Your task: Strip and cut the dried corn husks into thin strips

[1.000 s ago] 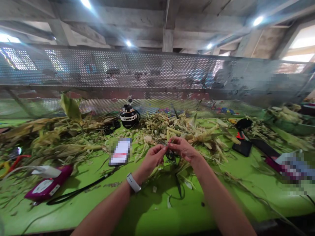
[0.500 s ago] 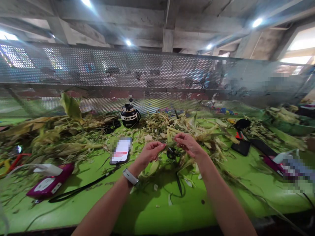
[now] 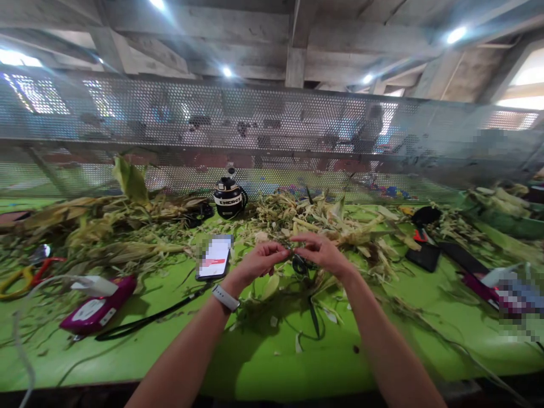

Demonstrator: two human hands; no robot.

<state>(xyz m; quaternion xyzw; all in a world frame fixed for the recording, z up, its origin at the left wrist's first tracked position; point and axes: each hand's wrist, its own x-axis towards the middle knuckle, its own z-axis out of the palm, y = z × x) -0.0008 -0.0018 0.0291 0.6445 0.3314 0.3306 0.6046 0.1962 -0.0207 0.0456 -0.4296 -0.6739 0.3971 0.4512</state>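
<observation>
I have the left hand (image 3: pixel 260 263) pinched narrow, thumb against fingers, on what looks like a small green strip (image 3: pixel 290 247). The right hand (image 3: pixel 322 255) faces it, fingers curled and slightly parted; from here I cannot tell whether it grips the strip too. The strip sits in the slight gap between both sets of fingertips, above the middle of the tabletop (image 3: pixel 255 362), with the left hand closer to it. Its long axis seems to run from hand to hand, roughly along the near edge, though it is too small for me to be sure. Just below the right fingertips I see a dark looped item (image 3: pixel 300 264); beyond, toward the far edge, spreads a husk heap (image 3: pixel 325 214).
</observation>
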